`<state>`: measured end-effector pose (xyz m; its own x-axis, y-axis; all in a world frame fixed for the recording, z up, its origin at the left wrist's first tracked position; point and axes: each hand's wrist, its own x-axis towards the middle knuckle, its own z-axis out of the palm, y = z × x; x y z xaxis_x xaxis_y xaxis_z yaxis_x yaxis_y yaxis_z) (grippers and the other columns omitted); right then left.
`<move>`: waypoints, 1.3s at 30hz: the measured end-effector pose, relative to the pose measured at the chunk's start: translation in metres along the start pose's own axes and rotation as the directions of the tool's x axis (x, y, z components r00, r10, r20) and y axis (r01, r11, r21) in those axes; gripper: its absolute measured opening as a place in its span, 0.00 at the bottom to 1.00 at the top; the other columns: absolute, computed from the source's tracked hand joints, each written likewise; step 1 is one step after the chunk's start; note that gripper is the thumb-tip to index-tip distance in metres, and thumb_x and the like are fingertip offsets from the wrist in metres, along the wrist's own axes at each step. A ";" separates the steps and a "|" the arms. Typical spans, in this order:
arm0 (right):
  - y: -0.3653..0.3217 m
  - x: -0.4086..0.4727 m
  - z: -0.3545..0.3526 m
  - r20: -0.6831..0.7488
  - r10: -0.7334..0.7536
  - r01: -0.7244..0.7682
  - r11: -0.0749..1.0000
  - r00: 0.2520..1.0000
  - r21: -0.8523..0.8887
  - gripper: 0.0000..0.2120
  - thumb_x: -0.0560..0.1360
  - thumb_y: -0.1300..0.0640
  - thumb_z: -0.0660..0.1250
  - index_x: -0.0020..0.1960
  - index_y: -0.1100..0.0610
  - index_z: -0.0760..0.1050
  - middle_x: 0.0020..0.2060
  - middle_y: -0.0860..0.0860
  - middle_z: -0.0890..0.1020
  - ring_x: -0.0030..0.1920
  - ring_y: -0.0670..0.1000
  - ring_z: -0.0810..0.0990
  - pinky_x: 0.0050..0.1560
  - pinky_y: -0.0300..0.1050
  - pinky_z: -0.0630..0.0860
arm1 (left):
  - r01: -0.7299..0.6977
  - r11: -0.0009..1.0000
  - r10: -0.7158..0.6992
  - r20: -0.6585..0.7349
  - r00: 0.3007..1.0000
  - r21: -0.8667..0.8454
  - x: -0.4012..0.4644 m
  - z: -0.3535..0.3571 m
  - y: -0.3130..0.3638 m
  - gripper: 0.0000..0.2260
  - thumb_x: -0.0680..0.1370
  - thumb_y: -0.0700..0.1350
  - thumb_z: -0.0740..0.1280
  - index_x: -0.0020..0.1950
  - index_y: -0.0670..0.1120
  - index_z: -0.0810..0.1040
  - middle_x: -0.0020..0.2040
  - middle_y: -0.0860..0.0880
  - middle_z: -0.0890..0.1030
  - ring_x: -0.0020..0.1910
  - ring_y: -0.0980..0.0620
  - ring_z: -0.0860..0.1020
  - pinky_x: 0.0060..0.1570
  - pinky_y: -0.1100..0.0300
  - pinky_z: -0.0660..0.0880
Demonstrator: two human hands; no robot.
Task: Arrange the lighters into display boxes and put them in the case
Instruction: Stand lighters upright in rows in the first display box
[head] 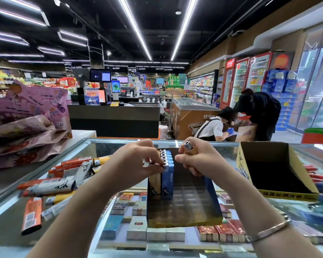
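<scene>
The left hand (138,161) is pinching the top of a lighter in the row of lighters (166,161) standing at the far left of the display box (183,211) on the glass surface (13,211), while the right hand (199,159) is closing its fingers around a single lighter (188,145). Loose lighters (54,185) are lying at left; an empty yellow box (272,168) is sitting at right

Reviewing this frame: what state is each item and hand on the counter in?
Display box: open, partly filled.
Lighters in box: upright, two rows.
Second box: open, tipped.
Loose lighters: lying scattered.
Left hand: pinching a boxed lighter.
Right hand: holding a lighter.
</scene>
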<state>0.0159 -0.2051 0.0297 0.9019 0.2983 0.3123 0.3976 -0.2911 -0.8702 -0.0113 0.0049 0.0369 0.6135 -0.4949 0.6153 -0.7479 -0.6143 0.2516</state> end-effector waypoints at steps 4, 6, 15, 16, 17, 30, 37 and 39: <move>-0.005 -0.001 -0.001 0.030 0.013 -0.013 1.000 0.999 -0.003 0.13 0.70 0.70 0.67 0.46 0.54 0.69 0.33 0.54 0.75 0.25 0.44 0.72 0.24 0.35 0.68 | 0.016 0.999 -0.016 0.011 1.000 0.032 0.001 0.002 -0.002 0.05 0.70 0.47 0.73 0.39 0.50 0.79 0.43 0.58 0.75 0.41 0.53 0.76 0.39 0.49 0.77; -0.008 -0.003 -0.001 0.059 0.004 -0.005 1.000 0.998 0.029 0.15 0.67 0.69 0.66 0.47 0.53 0.68 0.35 0.54 0.75 0.27 0.44 0.72 0.26 0.35 0.69 | 0.017 1.000 -0.017 0.008 1.000 -0.002 0.001 0.003 -0.002 0.07 0.69 0.53 0.72 0.39 0.51 0.79 0.44 0.59 0.74 0.42 0.54 0.76 0.40 0.49 0.76; -0.021 -0.011 0.005 0.045 -0.294 0.295 0.914 0.955 -0.279 0.09 0.72 0.66 0.69 0.48 0.57 0.73 0.38 0.54 0.75 0.38 0.47 0.72 0.39 0.46 0.69 | 0.006 0.986 -0.045 -0.229 0.972 -0.167 0.003 0.014 0.008 0.15 0.71 0.65 0.62 0.52 0.60 0.75 0.42 0.62 0.75 0.43 0.58 0.74 0.40 0.63 0.70; -0.020 -0.010 0.007 0.020 -0.352 0.336 0.873 0.936 -0.353 0.08 0.72 0.64 0.71 0.47 0.56 0.74 0.35 0.48 0.74 0.36 0.43 0.71 0.38 0.42 0.67 | 0.006 0.986 -0.045 -0.237 0.971 -0.165 0.003 0.016 0.010 0.15 0.70 0.65 0.62 0.52 0.61 0.74 0.42 0.63 0.75 0.43 0.59 0.73 0.40 0.62 0.70; -0.020 -0.010 0.010 0.014 -0.400 0.374 0.842 0.916 -0.390 0.08 0.71 0.62 0.72 0.46 0.55 0.75 0.33 0.44 0.73 0.34 0.42 0.70 0.37 0.39 0.66 | 0.008 0.987 -0.048 -0.247 0.968 -0.159 0.003 0.018 0.011 0.15 0.70 0.65 0.63 0.52 0.61 0.74 0.42 0.63 0.75 0.43 0.59 0.73 0.40 0.62 0.71; -0.018 -0.008 0.011 0.097 -0.210 0.231 0.861 0.973 -0.454 0.17 0.68 0.50 0.74 0.53 0.42 0.73 0.56 0.41 0.72 0.60 0.46 0.65 0.61 0.42 0.63 | -0.002 0.757 -0.248 -0.290 0.924 -0.653 0.006 -0.002 0.006 0.08 0.68 0.47 0.69 0.47 0.50 0.79 0.41 0.53 0.82 0.42 0.56 0.80 0.41 0.64 0.77; -0.008 -0.005 0.011 0.139 -0.070 0.141 0.779 0.988 -0.611 0.25 0.68 0.40 0.70 0.64 0.36 0.68 0.66 0.38 0.64 0.54 0.33 0.52 0.61 0.42 0.48 | 0.081 0.826 -0.231 -0.203 0.951 -0.558 0.003 -0.003 0.003 0.08 0.72 0.41 0.69 0.47 0.53 0.80 0.40 0.52 0.82 0.42 0.47 0.80 0.40 0.54 0.80; -0.006 -0.004 0.009 0.133 -0.069 0.136 0.781 0.989 -0.609 0.25 0.68 0.40 0.71 0.63 0.34 0.68 0.62 0.35 0.64 0.53 0.33 0.52 0.60 0.42 0.48 | 0.091 0.875 -0.200 -0.183 0.963 -0.475 0.003 -0.001 0.002 0.12 0.73 0.36 0.69 0.47 0.54 0.80 0.41 0.52 0.82 0.41 0.51 0.80 0.39 0.59 0.79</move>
<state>0.0084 -0.1963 0.0302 0.8421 0.4358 0.3179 0.5362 -0.7406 -0.4051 -0.0108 0.0028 0.0395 0.6935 -0.2410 0.6790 -0.7191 -0.2904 0.6313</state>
